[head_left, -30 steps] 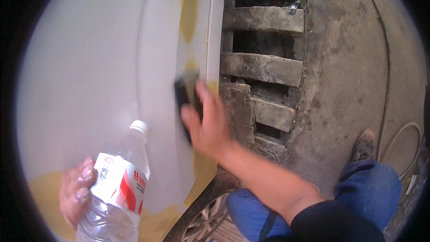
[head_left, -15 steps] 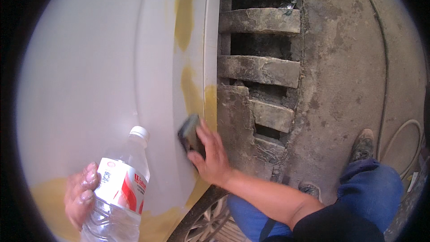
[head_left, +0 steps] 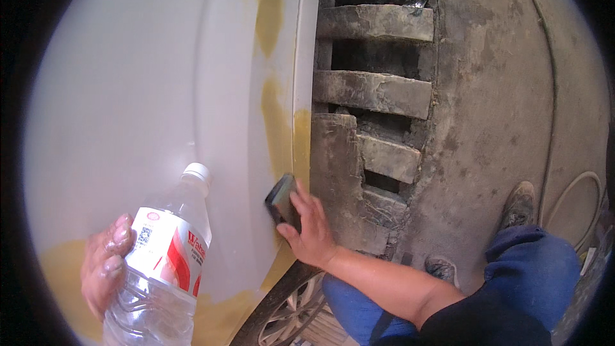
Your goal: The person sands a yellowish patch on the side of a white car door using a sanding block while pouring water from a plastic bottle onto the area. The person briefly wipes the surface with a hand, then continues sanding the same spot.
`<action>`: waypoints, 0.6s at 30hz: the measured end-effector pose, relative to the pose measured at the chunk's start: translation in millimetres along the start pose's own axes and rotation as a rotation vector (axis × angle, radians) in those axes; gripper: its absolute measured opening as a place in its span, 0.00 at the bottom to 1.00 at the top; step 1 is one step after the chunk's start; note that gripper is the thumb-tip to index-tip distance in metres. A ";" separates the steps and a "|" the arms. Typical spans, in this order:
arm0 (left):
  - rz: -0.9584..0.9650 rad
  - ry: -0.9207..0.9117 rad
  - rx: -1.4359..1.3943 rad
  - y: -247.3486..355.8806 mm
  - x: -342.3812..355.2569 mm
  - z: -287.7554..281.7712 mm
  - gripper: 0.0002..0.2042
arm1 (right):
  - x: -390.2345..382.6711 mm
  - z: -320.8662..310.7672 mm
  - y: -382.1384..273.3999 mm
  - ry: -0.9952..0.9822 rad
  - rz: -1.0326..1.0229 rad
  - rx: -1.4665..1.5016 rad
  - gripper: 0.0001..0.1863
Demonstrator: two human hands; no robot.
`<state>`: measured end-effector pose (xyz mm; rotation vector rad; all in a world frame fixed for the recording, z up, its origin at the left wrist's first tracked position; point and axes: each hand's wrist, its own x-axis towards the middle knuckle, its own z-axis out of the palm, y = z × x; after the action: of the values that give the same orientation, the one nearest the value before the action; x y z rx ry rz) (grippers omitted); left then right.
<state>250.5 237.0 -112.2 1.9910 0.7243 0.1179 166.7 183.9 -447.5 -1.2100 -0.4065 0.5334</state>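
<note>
My left hand (head_left: 102,269) grips a clear plastic water bottle (head_left: 160,263) with a white cap and a red-and-white label, held upright at the lower left in front of the panel. My right hand (head_left: 311,227) presses a dark sanding block (head_left: 282,198) against the edge of a white car body panel (head_left: 141,102). Yellow-brown filler patches (head_left: 275,115) run down the panel's ridge, just above the block. The block's lower part is hidden under my fingers.
A concrete drain with slatted stone bars (head_left: 375,90) lies right of the panel. A car wheel (head_left: 288,311) shows below my right wrist. My blue trouser legs and worn shoes (head_left: 519,205) rest on stained concrete. A hose (head_left: 576,198) curls at the far right.
My right hand has slid the sanding block down the panel's edge, from the upper filler patch to lower near the wheel arch. The bottle stays held in about the same place.
</note>
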 end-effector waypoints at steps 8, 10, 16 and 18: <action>0.319 -0.081 0.645 -6.1 -13.9 -17.6 0.23 | 97.3 -16.2 -1.3 0.091 -0.008 -0.092 0.35; 0.382 -0.120 0.780 -7.2 -13.1 -18.8 0.25 | 10.9 -5.0 -4.9 -0.004 0.001 -0.052 0.38; 0.041 0.085 0.589 4.5 -27.6 -34.0 0.22 | 45.2 -5.7 -2.5 0.032 0.009 -0.039 0.36; -0.162 0.212 0.207 -0.7 -18.7 -39.7 0.20 | 110.3 -24.3 3.7 0.171 -0.020 -0.060 0.32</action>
<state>220.2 257.8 -88.2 2.1261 1.0678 0.1649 269.0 231.1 -456.9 -1.2974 -0.2903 0.3986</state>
